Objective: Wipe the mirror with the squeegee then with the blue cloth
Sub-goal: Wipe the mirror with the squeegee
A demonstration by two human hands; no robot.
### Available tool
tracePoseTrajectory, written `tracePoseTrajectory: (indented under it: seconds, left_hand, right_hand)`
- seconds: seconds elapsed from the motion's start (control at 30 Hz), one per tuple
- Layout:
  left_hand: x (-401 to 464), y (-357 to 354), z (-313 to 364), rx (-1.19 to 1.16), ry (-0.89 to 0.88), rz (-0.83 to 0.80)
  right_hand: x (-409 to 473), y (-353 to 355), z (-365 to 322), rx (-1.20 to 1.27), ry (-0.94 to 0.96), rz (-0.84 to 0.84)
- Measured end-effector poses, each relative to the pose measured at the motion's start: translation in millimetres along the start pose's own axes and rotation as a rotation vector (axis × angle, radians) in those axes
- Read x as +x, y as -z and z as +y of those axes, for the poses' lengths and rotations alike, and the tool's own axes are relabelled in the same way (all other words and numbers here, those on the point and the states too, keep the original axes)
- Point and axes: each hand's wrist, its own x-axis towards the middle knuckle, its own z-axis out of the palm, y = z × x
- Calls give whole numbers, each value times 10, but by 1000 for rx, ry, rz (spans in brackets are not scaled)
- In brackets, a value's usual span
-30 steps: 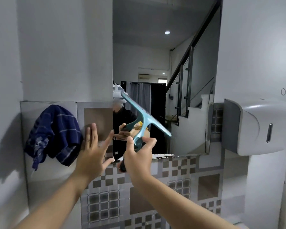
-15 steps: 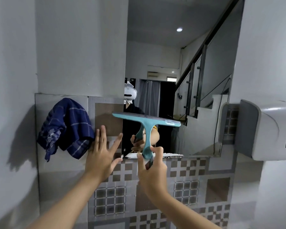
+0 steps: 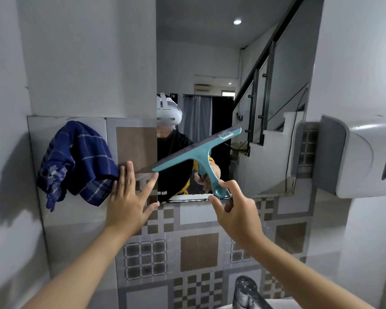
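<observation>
Two hands are raised: the right hand (image 3: 236,210) grips the squeegee (image 3: 201,155) handle, blade tilted before the mirror (image 3: 210,63), while the left hand (image 3: 129,197) lies spread open beside the blue cloth (image 3: 76,161).

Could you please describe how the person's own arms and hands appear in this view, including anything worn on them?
Both forearms are bare up to the frame's bottom edge; no sleeves, gloves, watch or rings show on the left hand or the right hand. The fingernails look short and unpainted. In the rectangular wall mirror, the reflection shows dark clothing with a yellow trim near the wrist.
</observation>
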Motion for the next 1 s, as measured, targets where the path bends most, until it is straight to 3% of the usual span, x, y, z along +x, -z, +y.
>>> tracePoseTrajectory:
  seconds: [0.6,1.0]
  left_hand:
    - [-11,24,-2,62,-5,-44]
    - [-5,35,9,49,-3,-62]
  right_hand:
    - [73,618,550,-235,159,-51]
    - [-105,1287,1274,-301,78,-68]
